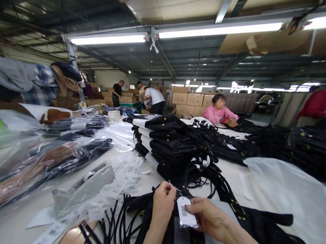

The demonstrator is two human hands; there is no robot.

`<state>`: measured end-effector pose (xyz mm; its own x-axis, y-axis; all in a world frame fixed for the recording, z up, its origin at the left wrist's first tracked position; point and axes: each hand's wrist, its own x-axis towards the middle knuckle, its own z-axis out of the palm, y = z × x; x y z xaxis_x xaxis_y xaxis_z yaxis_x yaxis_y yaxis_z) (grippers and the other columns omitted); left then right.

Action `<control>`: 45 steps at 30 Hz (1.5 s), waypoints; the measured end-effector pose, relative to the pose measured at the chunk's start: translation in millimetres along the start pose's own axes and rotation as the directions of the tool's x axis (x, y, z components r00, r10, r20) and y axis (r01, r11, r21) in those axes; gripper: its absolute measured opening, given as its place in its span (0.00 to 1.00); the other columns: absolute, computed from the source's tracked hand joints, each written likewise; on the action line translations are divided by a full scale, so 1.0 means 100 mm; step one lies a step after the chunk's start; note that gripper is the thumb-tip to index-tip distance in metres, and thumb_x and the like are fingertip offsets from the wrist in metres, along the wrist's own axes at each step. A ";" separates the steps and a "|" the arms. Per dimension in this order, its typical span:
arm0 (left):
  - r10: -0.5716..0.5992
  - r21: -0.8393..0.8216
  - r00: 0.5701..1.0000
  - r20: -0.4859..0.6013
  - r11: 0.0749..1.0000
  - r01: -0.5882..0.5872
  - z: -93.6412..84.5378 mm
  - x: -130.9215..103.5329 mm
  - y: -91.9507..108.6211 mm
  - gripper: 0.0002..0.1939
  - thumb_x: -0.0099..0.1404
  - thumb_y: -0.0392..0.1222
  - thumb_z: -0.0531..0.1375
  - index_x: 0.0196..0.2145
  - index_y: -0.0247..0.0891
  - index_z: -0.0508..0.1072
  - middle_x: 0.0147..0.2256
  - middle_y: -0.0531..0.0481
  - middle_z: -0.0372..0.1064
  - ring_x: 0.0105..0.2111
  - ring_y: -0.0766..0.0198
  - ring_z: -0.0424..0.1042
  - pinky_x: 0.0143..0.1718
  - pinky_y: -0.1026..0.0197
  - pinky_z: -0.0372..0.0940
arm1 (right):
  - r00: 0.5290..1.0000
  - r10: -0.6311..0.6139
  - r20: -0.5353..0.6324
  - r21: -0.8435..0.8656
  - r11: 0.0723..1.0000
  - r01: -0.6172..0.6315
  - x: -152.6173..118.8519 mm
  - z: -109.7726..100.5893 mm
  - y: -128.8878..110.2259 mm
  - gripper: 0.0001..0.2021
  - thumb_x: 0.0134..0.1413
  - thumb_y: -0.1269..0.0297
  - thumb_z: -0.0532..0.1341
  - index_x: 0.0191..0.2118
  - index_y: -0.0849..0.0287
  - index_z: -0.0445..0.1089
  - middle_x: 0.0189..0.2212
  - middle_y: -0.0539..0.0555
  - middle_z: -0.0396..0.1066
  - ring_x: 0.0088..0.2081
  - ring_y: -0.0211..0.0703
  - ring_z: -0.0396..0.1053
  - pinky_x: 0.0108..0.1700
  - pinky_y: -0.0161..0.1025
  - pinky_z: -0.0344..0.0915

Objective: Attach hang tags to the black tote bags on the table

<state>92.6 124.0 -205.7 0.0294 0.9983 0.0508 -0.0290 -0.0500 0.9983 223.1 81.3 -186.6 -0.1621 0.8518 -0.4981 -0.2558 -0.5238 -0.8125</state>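
My right hand [209, 217] pinches a white hang tag [185, 212] with a small printed code on it. Just left of the tag, my left hand [163, 201] holds its thin string between closed fingertips. Both hands hover over a black garment [257, 220] with gold buttons that lies flat in front of me. Black cords [116, 228] spread out to the left of the garment. A tall stack of folded black garments [168, 144] stands just beyond my hands.
A grey tape dispenser [83, 184] and loose white tags [122, 180] lie to the left, beside bagged clothes [39, 162]. White plastic sheet [290, 198] covers the right. A person in pink [220, 113] sits across the table; others stand by cardboard boxes [190, 100] far back.
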 end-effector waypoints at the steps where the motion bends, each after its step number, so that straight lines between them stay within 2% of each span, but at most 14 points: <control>1: 0.010 0.044 1.000 0.029 0.999 -0.011 -0.02 -0.02 0.01 0.08 0.54 0.43 0.52 0.22 0.39 0.59 0.15 0.61 0.54 0.11 0.76 0.50 0.13 0.71 0.44 | 1.000 0.004 0.004 0.038 0.999 -0.004 0.00 0.01 0.02 0.12 0.29 0.66 0.64 0.26 0.61 0.63 0.18 0.46 0.66 0.21 0.33 0.64 0.21 0.30 0.58; 5: 0.019 0.137 0.993 0.120 0.990 -0.036 -0.14 -0.18 0.04 0.07 0.56 0.43 0.51 0.24 0.39 0.59 0.15 0.61 0.55 0.11 0.75 0.53 0.12 0.72 0.47 | 0.999 0.032 0.003 0.161 0.986 -0.032 0.01 0.07 0.07 0.06 0.37 0.69 0.61 0.26 0.61 0.64 0.19 0.48 0.68 0.20 0.31 0.64 0.20 0.26 0.58; 10: -0.104 0.168 0.978 0.181 0.983 0.074 -0.22 -0.42 0.10 0.08 0.57 0.46 0.49 0.27 0.40 0.58 0.16 0.62 0.55 0.08 0.76 0.52 0.08 0.73 0.42 | 0.998 0.049 -0.027 0.205 0.978 -0.042 0.02 0.16 0.15 0.02 0.43 0.73 0.59 0.26 0.62 0.64 0.16 0.48 0.66 0.18 0.31 0.63 0.19 0.25 0.58; 16: -0.163 0.204 0.966 0.201 0.971 0.122 -0.19 -0.57 0.14 0.08 0.57 0.46 0.49 0.27 0.39 0.61 0.13 0.62 0.54 0.08 0.75 0.53 0.06 0.75 0.42 | 0.988 -0.011 -0.153 0.205 0.978 0.042 0.09 0.30 0.24 0.05 0.42 0.77 0.57 0.23 0.62 0.63 0.13 0.46 0.64 0.15 0.28 0.60 0.17 0.24 0.56; 21: -0.154 0.206 0.976 0.151 0.971 0.122 -0.14 -0.62 0.10 0.09 0.55 0.46 0.50 0.29 0.38 0.63 0.15 0.59 0.58 0.07 0.74 0.55 0.06 0.74 0.43 | 0.966 -0.122 -0.229 0.155 0.975 0.160 0.22 0.33 0.32 0.05 0.34 0.74 0.61 0.23 0.63 0.64 0.13 0.46 0.63 0.16 0.29 0.59 0.18 0.26 0.53; 24: -0.164 0.122 0.975 0.149 0.982 0.147 -0.13 -0.65 0.10 0.11 0.52 0.47 0.53 0.29 0.37 0.64 0.19 0.57 0.62 0.09 0.73 0.59 0.06 0.74 0.46 | 0.959 -0.187 -0.215 0.115 0.970 0.215 0.27 0.32 0.37 0.10 0.31 0.66 0.65 0.23 0.63 0.64 0.12 0.45 0.60 0.16 0.29 0.55 0.17 0.27 0.47; 28: -0.140 0.072 0.983 0.122 0.989 0.132 -0.14 -0.68 0.16 0.16 0.49 0.48 0.55 0.31 0.33 0.68 0.22 0.51 0.67 0.11 0.72 0.60 0.09 0.72 0.49 | 0.977 -0.166 -0.134 0.117 0.976 0.182 0.21 0.32 0.36 0.14 0.35 0.56 0.64 0.23 0.61 0.61 0.12 0.42 0.53 0.14 0.27 0.48 0.16 0.28 0.38; 31: -0.139 0.092 0.986 0.090 0.987 0.130 -0.14 -0.69 0.19 0.17 0.49 0.47 0.55 0.33 0.31 0.70 0.18 0.52 0.65 0.12 0.72 0.59 0.11 0.72 0.49 | 0.990 -0.135 -0.040 0.134 0.981 0.139 0.09 0.33 0.30 0.10 0.45 0.59 0.55 0.25 0.61 0.61 0.13 0.43 0.55 0.13 0.27 0.49 0.17 0.28 0.43; 33: -0.135 0.085 0.989 0.067 0.988 0.129 -0.14 -0.67 0.18 0.18 0.48 0.48 0.57 0.33 0.32 0.71 0.16 0.54 0.63 0.13 0.73 0.58 0.12 0.71 0.48 | 0.994 -0.108 -0.012 0.111 0.988 0.108 0.00 0.35 0.27 0.11 0.50 0.61 0.49 0.29 0.63 0.62 0.16 0.46 0.59 0.13 0.28 0.54 0.17 0.28 0.44; 36: -0.168 0.058 0.986 0.006 0.984 0.167 -0.15 -0.61 0.15 0.22 0.47 0.55 0.57 0.33 0.33 0.72 0.15 0.54 0.63 0.13 0.72 0.56 0.14 0.70 0.45 | 0.994 -0.106 -0.002 0.051 0.993 0.106 -0.10 0.36 0.24 0.11 0.51 0.60 0.49 0.33 0.63 0.62 0.20 0.50 0.65 0.15 0.30 0.60 0.17 0.28 0.45; 38: -0.145 0.128 0.986 -0.085 0.980 0.155 -0.18 -0.56 0.13 0.23 0.48 0.57 0.56 0.30 0.33 0.73 0.16 0.52 0.64 0.15 0.68 0.58 0.16 0.67 0.48 | 0.986 -0.151 -0.071 -0.003 0.989 0.151 -0.12 0.36 0.24 0.08 0.49 0.63 0.51 0.32 0.63 0.61 0.23 0.52 0.67 0.17 0.30 0.61 0.17 0.27 0.47; 40: -0.030 0.341 0.987 -0.158 0.936 0.083 -0.24 -0.55 0.15 0.19 0.52 0.54 0.54 0.26 0.34 0.73 0.21 0.48 0.68 0.22 0.63 0.65 0.24 0.63 0.55 | 0.961 -0.201 -0.191 -0.074 0.979 0.190 -0.12 0.34 0.24 0.06 0.48 0.68 0.51 0.32 0.63 0.60 0.25 0.52 0.67 0.19 0.31 0.64 0.18 0.27 0.52; 42: 0.066 0.582 0.990 -0.126 0.813 0.020 -0.32 -0.58 0.21 0.16 0.56 0.49 0.52 0.25 0.36 0.73 0.28 0.46 0.70 0.31 0.58 0.67 0.34 0.59 0.57 | 0.925 -0.253 -0.285 -0.154 0.964 0.216 -0.10 0.27 0.24 0.06 0.48 0.70 0.49 0.34 0.62 0.59 0.28 0.53 0.66 0.23 0.33 0.67 0.21 0.29 0.58; 45: 0.077 0.785 0.997 -0.032 0.620 -0.023 -0.44 -0.72 0.27 0.15 0.59 0.46 0.50 0.26 0.37 0.73 0.31 0.45 0.70 0.36 0.55 0.67 0.40 0.55 0.57 | 0.883 -0.337 -0.326 -0.310 0.921 0.237 -0.08 0.13 0.21 0.10 0.49 0.70 0.46 0.37 0.61 0.60 0.32 0.55 0.67 0.27 0.37 0.69 0.25 0.32 0.63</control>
<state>45.4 52.5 -184.0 -0.0049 0.9919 0.1267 0.7653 -0.0778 0.6389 206.7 63.3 -195.1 0.2536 0.9304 -0.2648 0.0213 -0.2790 -0.9600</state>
